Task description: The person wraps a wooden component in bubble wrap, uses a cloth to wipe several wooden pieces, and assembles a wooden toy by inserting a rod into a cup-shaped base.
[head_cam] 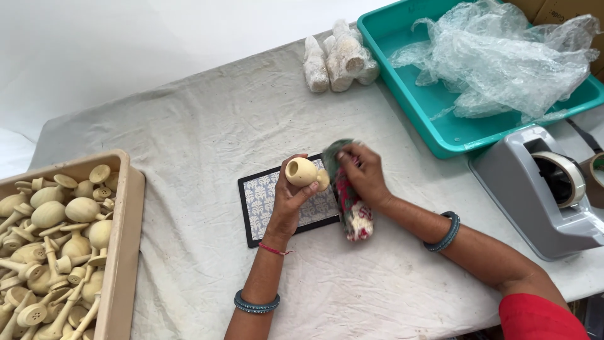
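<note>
A wrinkled off-white cloth (207,126) covers the whole table, soft enough to cushion whatever is set down on it. At the upper right of the frame a teal plastic tub (402,47) holds a heap of crumpled clear bubble wrap (497,56), kept within easy reach, and just below it sits a heavy grey tape dispenser (535,189) with its roll showing. Along the left edge a beige crate (129,220) is piled with pale, unpainted wooden pieces (56,245), rounded bodies with spouts and flat discs, smooth and matte. At the top centre three small bundles (336,56) stand already swathed in bubble wrap. In the middle lies a flat black-bordered mat (267,201) with a blue and white leaf print. Over it the left hand (286,204) has its fingers curled around a small hollow wooden pot (302,171), held up with its round opening facing the camera. The right hand (362,176) pinches a floral rag (349,201), red, green and white, pressed against the pot's side, apparently to rub it, while its tail hangs to the table.
</note>
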